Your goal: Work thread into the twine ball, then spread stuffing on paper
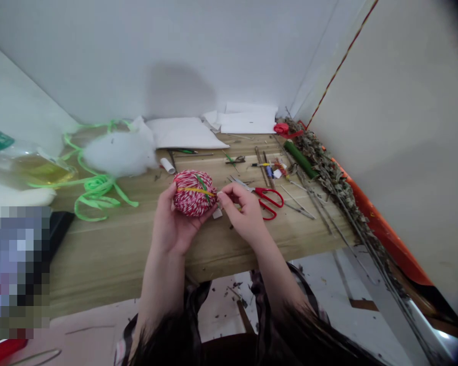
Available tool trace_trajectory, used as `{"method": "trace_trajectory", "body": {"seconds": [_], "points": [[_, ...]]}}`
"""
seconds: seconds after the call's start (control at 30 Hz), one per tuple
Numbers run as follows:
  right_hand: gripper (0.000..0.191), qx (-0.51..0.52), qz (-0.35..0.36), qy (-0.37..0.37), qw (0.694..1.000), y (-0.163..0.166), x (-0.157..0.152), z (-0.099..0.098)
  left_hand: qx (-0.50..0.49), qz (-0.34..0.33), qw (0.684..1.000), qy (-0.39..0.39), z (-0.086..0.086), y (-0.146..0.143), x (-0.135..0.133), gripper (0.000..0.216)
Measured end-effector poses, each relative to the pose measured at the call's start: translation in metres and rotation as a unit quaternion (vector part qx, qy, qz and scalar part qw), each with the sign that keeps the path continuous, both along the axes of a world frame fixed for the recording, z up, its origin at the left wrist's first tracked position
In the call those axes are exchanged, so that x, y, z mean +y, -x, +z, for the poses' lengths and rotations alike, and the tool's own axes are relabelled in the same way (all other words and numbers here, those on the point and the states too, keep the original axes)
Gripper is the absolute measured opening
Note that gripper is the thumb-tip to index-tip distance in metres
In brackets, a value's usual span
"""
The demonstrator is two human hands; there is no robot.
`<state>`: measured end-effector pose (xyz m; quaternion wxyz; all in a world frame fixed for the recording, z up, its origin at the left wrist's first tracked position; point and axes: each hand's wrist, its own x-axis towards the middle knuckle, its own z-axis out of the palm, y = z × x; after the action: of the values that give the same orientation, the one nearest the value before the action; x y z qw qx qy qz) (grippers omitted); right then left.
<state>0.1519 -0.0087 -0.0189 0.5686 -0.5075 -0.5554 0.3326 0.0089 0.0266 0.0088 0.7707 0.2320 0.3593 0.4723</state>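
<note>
A round ball of red-and-white twine (189, 203) rests in my left hand (172, 223), its fingers curled around the left side and underneath. A yellow strip (191, 189) crosses the ball, with a green strip (203, 184) over it. At the ball's right end, my right hand (241, 206) pinches thumb and forefinger together; what lies between the fingertips is too small to make out. Just beyond my right hand, red-handled scissors (270, 192) lie on the wooden table (110, 254), partly covered by that hand.
White stuffing (118, 152), bright green cord (95, 190) and a bottle of yellowish liquid (41, 168) are on the left. White packets (185, 133) lie along the wall. Dried stems (328, 175), a green roll (301, 158) and thin rods line the right edge.
</note>
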Motion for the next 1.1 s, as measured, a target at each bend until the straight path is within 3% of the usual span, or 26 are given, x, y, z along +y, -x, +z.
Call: {"method": "trace_trajectory", "body": {"seconds": [0.37,0.57,0.73,0.9,1.1], "points": [[0.024,-0.015,0.007,0.011,1.000,0.000,0.000,-0.002,0.022,-0.028,0.999,0.018,-0.001,0.003,0.002,0.040],[0.022,0.002,0.007,0.010,1.000,0.000,0.000,-0.002,0.043,-0.008,0.999,0.031,0.000,-0.001,0.003,0.035],[0.022,-0.006,-0.004,0.010,1.000,-0.001,0.001,-0.003,0.051,0.004,0.999,0.015,-0.002,-0.002,0.002,0.038],[0.021,-0.002,0.003,0.007,1.000,0.000,0.000,-0.002,0.095,0.010,0.994,-0.056,-0.008,-0.005,0.000,0.041],[0.022,-0.005,0.000,0.012,1.000,0.000,0.000,-0.002,0.107,0.028,0.992,-0.054,-0.013,-0.006,0.001,0.044]]}}
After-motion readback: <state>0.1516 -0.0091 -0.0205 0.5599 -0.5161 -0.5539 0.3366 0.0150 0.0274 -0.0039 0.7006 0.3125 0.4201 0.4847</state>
